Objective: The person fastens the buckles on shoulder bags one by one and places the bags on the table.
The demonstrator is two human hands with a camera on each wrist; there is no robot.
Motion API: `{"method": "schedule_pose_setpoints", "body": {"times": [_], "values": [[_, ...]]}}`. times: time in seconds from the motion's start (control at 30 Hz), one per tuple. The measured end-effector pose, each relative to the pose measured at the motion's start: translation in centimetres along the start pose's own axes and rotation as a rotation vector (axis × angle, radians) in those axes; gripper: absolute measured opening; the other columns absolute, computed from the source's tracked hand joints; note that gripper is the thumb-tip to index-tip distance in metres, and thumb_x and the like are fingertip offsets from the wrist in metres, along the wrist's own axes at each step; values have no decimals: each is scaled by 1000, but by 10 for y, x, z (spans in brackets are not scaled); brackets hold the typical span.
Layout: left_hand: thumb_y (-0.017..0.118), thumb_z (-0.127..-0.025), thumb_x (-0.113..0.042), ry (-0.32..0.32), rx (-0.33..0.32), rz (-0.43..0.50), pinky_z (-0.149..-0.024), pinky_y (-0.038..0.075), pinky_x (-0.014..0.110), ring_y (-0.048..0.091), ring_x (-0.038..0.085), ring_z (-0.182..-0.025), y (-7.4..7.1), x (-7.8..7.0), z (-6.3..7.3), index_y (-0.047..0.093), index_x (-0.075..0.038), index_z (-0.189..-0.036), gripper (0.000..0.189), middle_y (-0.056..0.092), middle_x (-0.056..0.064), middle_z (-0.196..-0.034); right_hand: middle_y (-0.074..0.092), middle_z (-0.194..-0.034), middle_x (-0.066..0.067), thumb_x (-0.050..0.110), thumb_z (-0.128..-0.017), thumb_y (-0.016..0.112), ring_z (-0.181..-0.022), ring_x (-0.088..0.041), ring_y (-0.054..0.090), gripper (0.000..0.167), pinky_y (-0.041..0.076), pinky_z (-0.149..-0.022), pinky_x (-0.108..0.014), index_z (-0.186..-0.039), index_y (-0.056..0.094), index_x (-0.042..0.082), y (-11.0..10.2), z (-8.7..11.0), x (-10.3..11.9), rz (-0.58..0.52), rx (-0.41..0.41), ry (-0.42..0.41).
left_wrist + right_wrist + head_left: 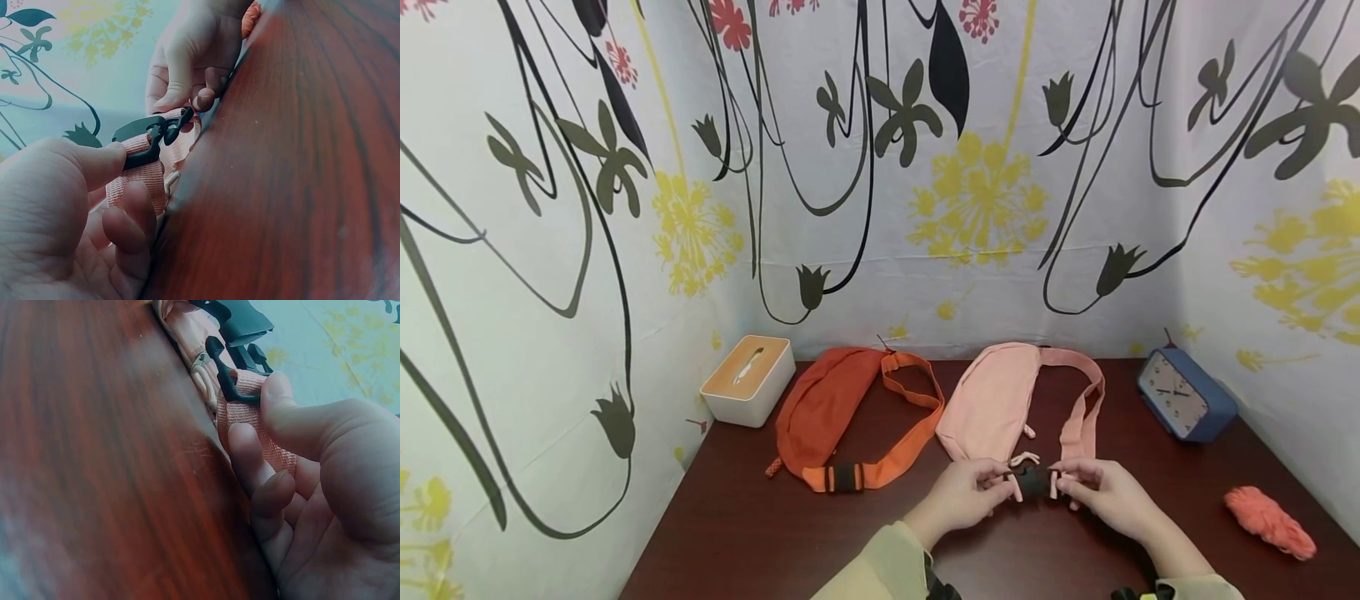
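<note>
A pink waist bag (pixel 988 400) lies on the dark wooden table, its strap (pixel 1081 425) curving round on the right. At the near end my left hand (pixel 966 493) pinches the black socket half (pixel 134 129) of the strap's side-release buckle between thumb and fingers. Facing it, my right hand (pixel 1105 493) pinches the pronged half (pixel 224 376), where pink webbing (pixel 247 412) loops through. Both halves point at each other close together, the side prongs showing outside the socket. Whether the prong tips touch it, I cannot tell.
An orange waist bag (pixel 827 400) with a fastened black buckle (pixel 845 477) lies left of the pink one. Behind it at the left stands a tissue box (pixel 748 408). A blue clock (pixel 1213 412) and a coral yarn bundle (pixel 1270 521) are at the right. Patterned cloth (pixel 880 308) walls the table.
</note>
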State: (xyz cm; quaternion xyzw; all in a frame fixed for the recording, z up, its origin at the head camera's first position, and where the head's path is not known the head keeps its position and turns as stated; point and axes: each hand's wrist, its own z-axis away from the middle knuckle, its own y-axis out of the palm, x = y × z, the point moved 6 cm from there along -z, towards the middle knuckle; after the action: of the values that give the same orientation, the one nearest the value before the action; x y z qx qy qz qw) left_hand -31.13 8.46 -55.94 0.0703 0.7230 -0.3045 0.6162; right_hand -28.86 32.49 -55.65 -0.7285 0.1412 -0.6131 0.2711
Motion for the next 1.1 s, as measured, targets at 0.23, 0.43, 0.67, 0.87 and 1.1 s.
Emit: {"method": "schedule_pose_setpoints", "body": {"times": [0.23, 0.43, 0.67, 0.87, 1.1], "values": [[78, -104, -24, 12, 11, -10, -60, 53, 18, 61, -3, -60, -1, -1, 0, 80, -9, -124, 25, 76, -5, -86, 78, -87, 3, 11, -106, 73, -68, -5, 68, 24, 55, -60, -26, -125, 77, -2, 3, -1, 2, 1, 11, -31], [78, -104, -24, 39, 21, -35, -61, 53, 17, 61, -5, -60, 0, -1, 0, 80, -9, -125, 26, 81, -1, -92, 78, -88, 6, 12, -104, 75, -68, -3, 68, 22, 57, -62, -26, -122, 78, -1, 8, -3, 6, 9, 18, -57], [79, -103, -25, 55, 18, -58, -63, 53, 15, 60, -7, -62, 1, -1, 0, 81, -10, -124, 26, 80, -3, -91, 78, -85, 9, 10, -103, 75, -67, -2, 68, 20, 57, -61, -27, -119, 79, -2, 10, -3, 9, 22, 6, -96], [79, -103, -28, 52, 14, -89, -67, 53, 13, 60, -9, -64, 1, 0, -1, 82, -12, -123, 26, 79, -9, -89, 76, -81, 9, 12, -103, 77, -66, -3, 68, 19, 57, -62, -26, -118, 80, 0, 13, -3, 11, 28, 8, -99], [77, -104, -28, 61, 10, -87, -67, 51, 14, 59, -9, -65, -1, 0, -2, 83, -12, -119, 23, 76, -10, -86, 73, -75, 4, 14, -106, 73, -62, -6, 64, 23, 52, -57, -27, -123, 77, -1, 9, -4, 9, 26, -24, -18]]}}
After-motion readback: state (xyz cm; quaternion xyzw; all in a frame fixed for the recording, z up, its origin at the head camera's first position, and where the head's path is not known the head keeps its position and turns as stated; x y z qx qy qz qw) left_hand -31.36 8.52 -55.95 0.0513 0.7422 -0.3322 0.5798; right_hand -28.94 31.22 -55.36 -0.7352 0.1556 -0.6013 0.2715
